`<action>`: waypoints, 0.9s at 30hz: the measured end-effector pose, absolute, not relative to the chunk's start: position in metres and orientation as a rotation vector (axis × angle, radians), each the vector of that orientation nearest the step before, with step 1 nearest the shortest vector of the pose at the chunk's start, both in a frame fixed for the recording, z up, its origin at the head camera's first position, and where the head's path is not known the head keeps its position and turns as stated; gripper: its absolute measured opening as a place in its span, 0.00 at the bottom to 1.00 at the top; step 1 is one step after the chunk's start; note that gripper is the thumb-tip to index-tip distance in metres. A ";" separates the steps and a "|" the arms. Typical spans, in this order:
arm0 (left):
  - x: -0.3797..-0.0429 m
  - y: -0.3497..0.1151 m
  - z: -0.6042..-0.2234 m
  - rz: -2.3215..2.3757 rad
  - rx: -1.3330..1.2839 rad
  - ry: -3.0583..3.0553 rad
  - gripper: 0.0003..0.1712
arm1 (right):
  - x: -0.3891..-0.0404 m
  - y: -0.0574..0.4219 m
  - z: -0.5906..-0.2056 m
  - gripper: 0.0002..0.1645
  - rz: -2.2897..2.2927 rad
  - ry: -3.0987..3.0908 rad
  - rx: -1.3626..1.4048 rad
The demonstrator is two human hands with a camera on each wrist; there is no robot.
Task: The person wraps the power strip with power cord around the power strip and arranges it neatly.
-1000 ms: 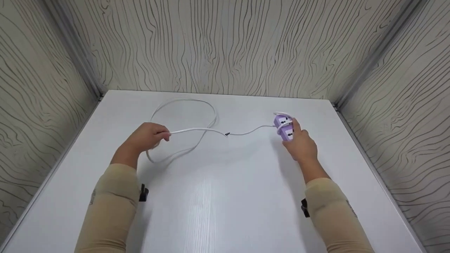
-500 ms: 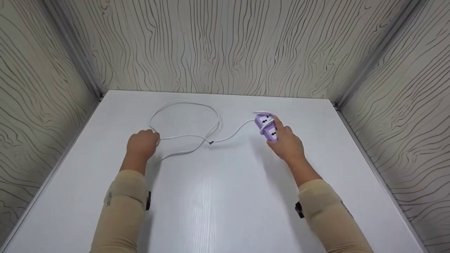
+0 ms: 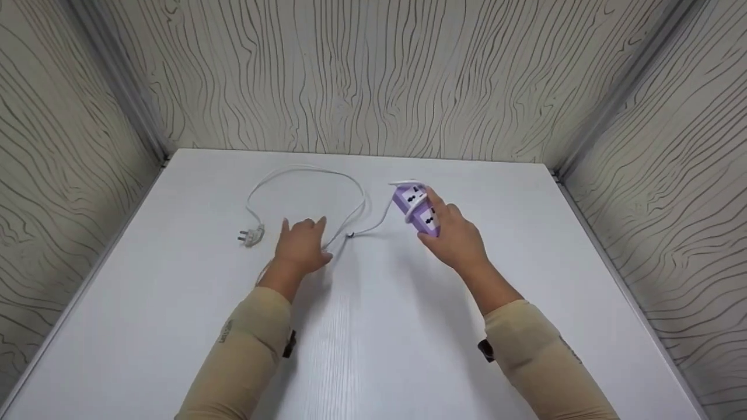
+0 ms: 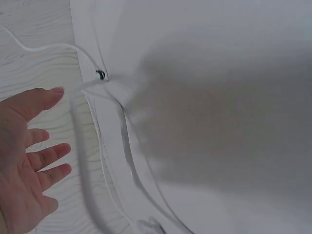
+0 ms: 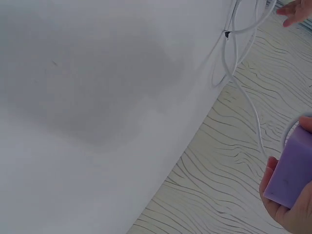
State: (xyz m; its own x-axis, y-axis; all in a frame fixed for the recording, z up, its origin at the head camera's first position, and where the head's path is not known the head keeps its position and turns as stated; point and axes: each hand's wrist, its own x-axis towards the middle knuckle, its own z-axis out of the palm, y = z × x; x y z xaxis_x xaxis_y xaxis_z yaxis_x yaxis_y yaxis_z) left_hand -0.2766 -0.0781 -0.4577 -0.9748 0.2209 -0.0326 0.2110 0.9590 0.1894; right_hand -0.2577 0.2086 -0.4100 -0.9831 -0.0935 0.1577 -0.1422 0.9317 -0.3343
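My right hand [image 3: 460,240] grips a purple power strip [image 3: 415,195] with white socket faces, tilted above the table. A turn of its white cord [image 3: 309,168] wraps around the strip's body. From the strip the cord runs left to a small black tie [image 3: 350,235], then spreads in a wide loop over the table. My left hand [image 3: 299,248], fingers spread, is over the cord left of the tie; in the left wrist view the cord passes beside its fingertips. At the loop's left end lies the plug [image 3: 252,235], prongs pointing left. The right wrist view shows the strip's plain purple back [image 5: 287,170].
The white table [image 3: 373,350] is bounded by wood-grain patterned panels at the back [image 3: 373,76] and on both sides. A dark wrist camera [image 3: 486,350] sits on the right sleeve.
My left hand has let go of the cord's plug end, leaving the plug on the table, and moved right with fingers spread. The right hand has carried the power strip left.
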 end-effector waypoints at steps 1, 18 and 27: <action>-0.277 -0.071 -0.458 0.322 0.347 3.050 0.44 | -0.256 0.206 -0.409 0.51 0.531 -2.948 0.184; -0.297 0.001 -0.450 1.267 0.389 2.904 0.36 | -0.241 0.180 -0.396 0.51 0.675 -2.944 0.297; -0.309 0.011 -0.452 1.581 0.649 2.703 0.40 | -0.227 0.164 -0.381 0.50 0.737 -2.919 0.419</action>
State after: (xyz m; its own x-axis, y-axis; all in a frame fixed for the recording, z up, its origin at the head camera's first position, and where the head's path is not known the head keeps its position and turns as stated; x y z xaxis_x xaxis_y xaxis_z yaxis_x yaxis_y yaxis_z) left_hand -0.3088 0.0114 -0.4521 -0.9162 0.3146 0.2481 0.3705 0.4293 0.8237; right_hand -0.2271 0.1645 -0.3806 -0.9568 -0.2394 0.1649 -0.2890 0.8449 -0.4502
